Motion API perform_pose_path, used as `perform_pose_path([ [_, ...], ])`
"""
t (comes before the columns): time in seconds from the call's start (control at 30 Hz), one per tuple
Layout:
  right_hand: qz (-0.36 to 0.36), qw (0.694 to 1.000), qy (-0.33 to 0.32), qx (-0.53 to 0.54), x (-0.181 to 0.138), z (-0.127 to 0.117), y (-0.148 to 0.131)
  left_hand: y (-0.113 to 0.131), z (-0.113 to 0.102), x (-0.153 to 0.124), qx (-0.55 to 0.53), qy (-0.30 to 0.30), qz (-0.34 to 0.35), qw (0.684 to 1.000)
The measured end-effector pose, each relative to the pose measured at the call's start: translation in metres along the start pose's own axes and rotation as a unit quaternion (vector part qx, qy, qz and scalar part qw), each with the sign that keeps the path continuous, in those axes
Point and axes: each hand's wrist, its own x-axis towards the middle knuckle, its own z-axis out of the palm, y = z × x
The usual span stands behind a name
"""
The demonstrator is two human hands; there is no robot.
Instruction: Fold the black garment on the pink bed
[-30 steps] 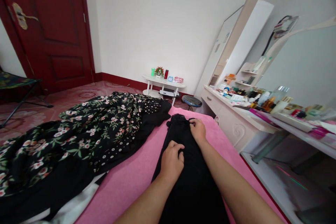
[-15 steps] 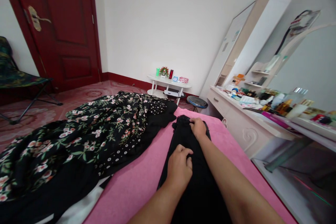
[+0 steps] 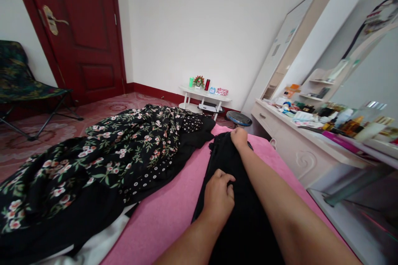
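Note:
A pair of black trousers [image 3: 239, 215] lies lengthwise over the pink bed cover, its frayed hem at the far end. My right hand [image 3: 239, 137] is closed on the cloth at that hem and holds it slightly raised. Nearer to me, my left hand [image 3: 219, 194] rests on the middle of the trousers with curled fingers, thumb and forefinger pinched toward the cloth; whether fabric is between them is hard to make out. To the left spreads a heap of black floral clothing [image 3: 133, 145], apart from both hands.
The pink bed cover [image 3: 164, 207] lies under the clothes. On the right stands a dressing table [image 3: 298, 153] crowded with bottles. Beyond the bed are a round stool [image 3: 239, 118] and a small white table [image 3: 205, 94]. A camouflage folding chair [image 3: 27, 87] stands by the red door [image 3: 83, 37].
My right hand has closed over the hem and lifted it a little. The left hand keeps its place on the trousers. The whole view has shifted, with the room appearing farther right.

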Motion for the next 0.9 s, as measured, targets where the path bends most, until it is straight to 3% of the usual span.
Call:
perform_pose_path([
  [0.13, -0.02, 0.998, -0.035, 0.052, -0.009, 0.017, -0.009, -0.001, 0.002, 0.001, -0.006, 0.015, -0.007, 1.0],
  [0.27, -0.108, 0.976, -0.136, 0.132, -0.035, 0.03, -0.011, -0.003, 0.002, 0.002, -0.017, 0.023, -0.012, 1.0],
  [0.43, -0.167, 0.948, -0.19, 0.195, -0.048, 0.0, -0.002, -0.002, -0.001, 0.001, -0.025, 0.034, -0.003, 0.999],
  [0.6, -0.153, 0.962, -0.132, 0.181, -0.074, -0.039, 0.033, -0.003, -0.001, 0.001, -0.025, 0.042, 0.007, 0.999],
  [0.77, -0.132, 0.97, -0.174, 0.105, -0.119, -0.031, 0.073, -0.008, -0.001, 0.003, -0.015, 0.054, 0.024, 0.998],
  [0.9, -0.083, 0.974, -0.203, 0.049, -0.125, -0.027, 0.065, -0.006, -0.006, 0.004, -0.011, 0.048, 0.034, 0.998],
])
